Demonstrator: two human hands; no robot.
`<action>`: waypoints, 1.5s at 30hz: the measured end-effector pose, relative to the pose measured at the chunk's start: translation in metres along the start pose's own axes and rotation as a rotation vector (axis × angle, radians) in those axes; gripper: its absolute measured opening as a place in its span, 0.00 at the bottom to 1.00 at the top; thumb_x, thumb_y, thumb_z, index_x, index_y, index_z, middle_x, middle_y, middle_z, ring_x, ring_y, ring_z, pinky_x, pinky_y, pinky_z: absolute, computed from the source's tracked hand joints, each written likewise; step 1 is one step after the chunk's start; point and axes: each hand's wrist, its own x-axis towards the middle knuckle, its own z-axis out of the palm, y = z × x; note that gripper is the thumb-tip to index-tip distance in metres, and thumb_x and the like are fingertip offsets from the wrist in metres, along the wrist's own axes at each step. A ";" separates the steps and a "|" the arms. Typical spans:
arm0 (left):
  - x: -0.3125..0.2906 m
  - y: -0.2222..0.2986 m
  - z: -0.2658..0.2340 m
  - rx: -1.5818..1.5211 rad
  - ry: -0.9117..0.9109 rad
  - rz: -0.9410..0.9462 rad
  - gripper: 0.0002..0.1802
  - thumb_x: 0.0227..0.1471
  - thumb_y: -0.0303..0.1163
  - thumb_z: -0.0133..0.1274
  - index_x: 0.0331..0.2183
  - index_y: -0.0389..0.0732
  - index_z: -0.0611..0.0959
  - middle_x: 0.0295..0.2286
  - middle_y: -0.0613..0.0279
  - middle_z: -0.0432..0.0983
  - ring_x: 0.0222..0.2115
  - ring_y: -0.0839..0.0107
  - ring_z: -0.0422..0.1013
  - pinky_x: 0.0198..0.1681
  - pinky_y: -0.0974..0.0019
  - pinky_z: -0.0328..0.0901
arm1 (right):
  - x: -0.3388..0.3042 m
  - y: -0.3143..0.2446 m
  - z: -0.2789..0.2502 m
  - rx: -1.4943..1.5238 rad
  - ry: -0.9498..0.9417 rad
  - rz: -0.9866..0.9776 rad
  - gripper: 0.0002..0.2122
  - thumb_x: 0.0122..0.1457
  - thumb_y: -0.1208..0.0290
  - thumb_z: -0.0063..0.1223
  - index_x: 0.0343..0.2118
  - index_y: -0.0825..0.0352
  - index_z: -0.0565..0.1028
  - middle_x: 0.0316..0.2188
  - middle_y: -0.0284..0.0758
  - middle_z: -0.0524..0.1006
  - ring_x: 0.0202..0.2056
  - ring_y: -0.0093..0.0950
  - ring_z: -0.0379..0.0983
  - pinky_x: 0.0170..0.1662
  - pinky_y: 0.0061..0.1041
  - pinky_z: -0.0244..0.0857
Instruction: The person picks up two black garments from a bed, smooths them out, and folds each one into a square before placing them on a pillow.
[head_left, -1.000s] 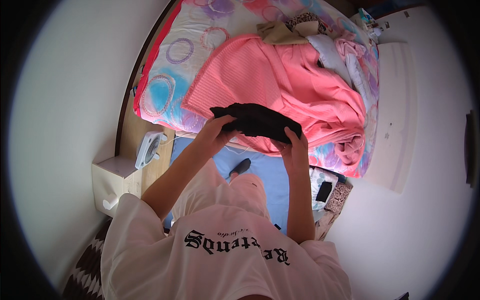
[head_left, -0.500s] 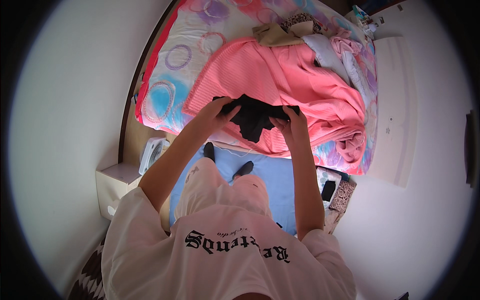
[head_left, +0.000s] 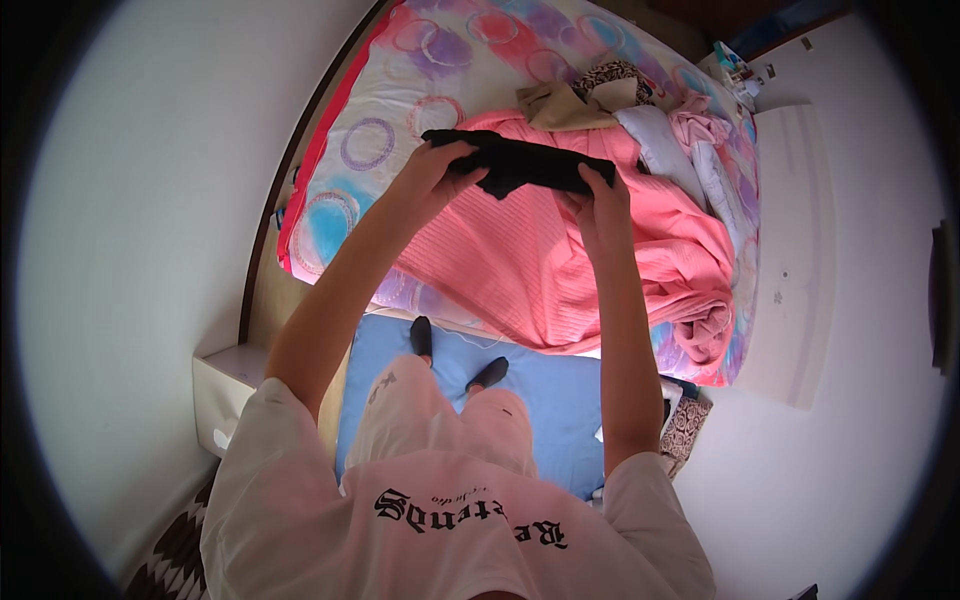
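A pair of black underpants (head_left: 530, 163) is stretched sideways in the air over the near part of the bed. My left hand (head_left: 434, 182) grips its left end, thumb on the near face. Its right end is pinched in my right hand (head_left: 602, 208), with the thumb in front. The cloth between them forms a wide band, and a lower part hangs near my left hand. Beneath it, a rumpled pink ribbed blanket (head_left: 500, 270) is spread across the bed.
The bed has a colourful circle-patterned sheet (head_left: 340, 215). Brown, white and pink clothes (head_left: 660, 140) lie heaped at its far right. A blue mat (head_left: 560, 400) lies under my feet. A white box (head_left: 228, 385) stands at left, and a brown patterned cloth (head_left: 686, 430) lies at right.
Both hands have lifted the black underpants upward and away from me. The garment now shows as a wider band, with less of its lower part visible. My view has shifted slightly.
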 end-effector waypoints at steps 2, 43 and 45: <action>-0.014 -0.018 -0.014 0.088 -0.014 0.090 0.14 0.60 0.19 0.52 0.48 0.35 0.77 0.43 0.57 0.78 0.42 0.64 0.78 0.42 0.64 0.80 | -0.012 0.019 -0.007 -0.034 -0.023 -0.054 0.14 0.65 0.78 0.54 0.52 0.72 0.71 0.47 0.41 0.78 0.44 0.35 0.80 0.46 0.39 0.81; 0.141 -0.300 -0.318 1.442 0.303 0.484 0.15 0.50 0.18 0.55 0.43 0.37 0.77 0.42 0.52 0.74 0.49 0.49 0.70 0.51 0.55 0.67 | 0.146 0.378 -0.221 -1.361 -0.181 -0.366 0.16 0.57 0.77 0.59 0.49 0.67 0.73 0.47 0.44 0.76 0.50 0.47 0.72 0.53 0.42 0.67; 0.189 -0.287 -0.305 1.553 0.104 0.615 0.18 0.50 0.19 0.57 0.45 0.37 0.76 0.44 0.51 0.74 0.49 0.49 0.70 0.52 0.52 0.67 | 0.202 0.377 -0.220 -1.410 -0.339 -0.409 0.19 0.56 0.75 0.62 0.50 0.65 0.73 0.49 0.42 0.75 0.52 0.44 0.71 0.54 0.43 0.67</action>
